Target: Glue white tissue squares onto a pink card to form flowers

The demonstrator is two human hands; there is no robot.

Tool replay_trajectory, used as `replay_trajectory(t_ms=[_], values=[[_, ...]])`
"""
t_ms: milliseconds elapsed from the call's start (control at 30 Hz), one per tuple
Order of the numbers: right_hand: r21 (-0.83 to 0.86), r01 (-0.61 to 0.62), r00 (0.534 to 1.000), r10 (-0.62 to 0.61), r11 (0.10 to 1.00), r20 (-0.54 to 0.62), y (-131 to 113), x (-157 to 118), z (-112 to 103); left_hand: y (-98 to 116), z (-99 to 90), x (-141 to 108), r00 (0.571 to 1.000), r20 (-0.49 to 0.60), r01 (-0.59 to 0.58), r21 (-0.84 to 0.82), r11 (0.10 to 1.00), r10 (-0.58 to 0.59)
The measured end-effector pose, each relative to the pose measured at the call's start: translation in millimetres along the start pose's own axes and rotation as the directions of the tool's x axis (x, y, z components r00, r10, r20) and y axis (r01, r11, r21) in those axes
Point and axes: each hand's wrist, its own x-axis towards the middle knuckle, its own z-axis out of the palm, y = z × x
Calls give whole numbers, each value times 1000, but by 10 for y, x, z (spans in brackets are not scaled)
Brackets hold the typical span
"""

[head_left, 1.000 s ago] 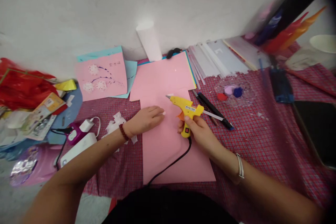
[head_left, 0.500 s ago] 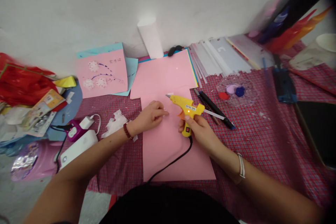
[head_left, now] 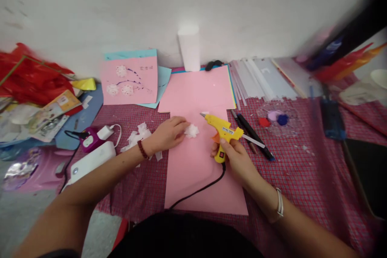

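Note:
A white ruffled paper flower (head_left: 191,130) shows at the fingertips of my left hand (head_left: 169,132). The fingers are bent together at its left edge; whether it rests on the sheet beneath is unclear. My right hand (head_left: 238,161) is wrapped around the handle of a yellow hot glue gun (head_left: 225,129), with a finger near its orange trigger. Its nozzle points up and left, above and right of the flower. A clear glue stick (head_left: 254,141) sticks out of the back. Under both hands lies a pink paper sheet (head_left: 193,185), crossed by the gun's black cord (head_left: 201,189).
White tissue scraps (head_left: 137,137) lie left of the sheet, near a purple power socket (head_left: 89,140) and white power bank (head_left: 92,163). Behind stands a pink flower picture (head_left: 130,78). To the right are markers (head_left: 255,137) and a plastic tray (head_left: 276,119) with coloured lumps.
The white flower has come into view beside my left fingers, which were curled over that spot. My right hand keeps the glue gun at about the same place over the sheet. The camera view has shifted.

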Motion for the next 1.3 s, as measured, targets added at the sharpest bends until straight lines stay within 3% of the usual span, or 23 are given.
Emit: replay_trajectory(t_ms=[133, 367, 500, 600, 700, 833, 1033, 1167, 1300], values=[[-21, 10, 1000, -9, 1000, 15, 39, -5, -27, 4, 48, 5, 982, -20, 189, -5, 982, -189], [-50, 18, 1000, -19, 999, -14, 75, -20, -48, 51, 186, 159, 952, -85, 259, -279, 925, -293], [-19, -10, 999, 9, 1000, -36, 63, -36, -34, 211, 232, 112, 916, -136, 300, -390, 871, -377], [0, -33, 997, 33, 999, -63, 51, -49, -24, 456, 264, 13, 917, -191, 255, -389, 885, -349], [-30, -72, 992, 68, 997, -109, 38, -64, -17, 732, 320, -77, 937, -185, 248, -238, 939, -295], [-27, -68, 989, 64, 997, -136, 7, -78, 9, 972, 421, -117, 936, -149, 315, -58, 947, -320], [-48, -71, 987, 63, 996, -147, -15, -77, 37, 1077, 447, -181, 929, -143, 352, 53, 934, -342], [-89, -48, 987, 33, 995, -159, 6, -69, 25, 1131, 401, -234, 967, -164, 211, 85, 974, -195], [-112, -27, 989, 11, 993, -147, 14, -74, 29, 1076, 374, -167, 978, -189, 114, 107, 988, -92]])
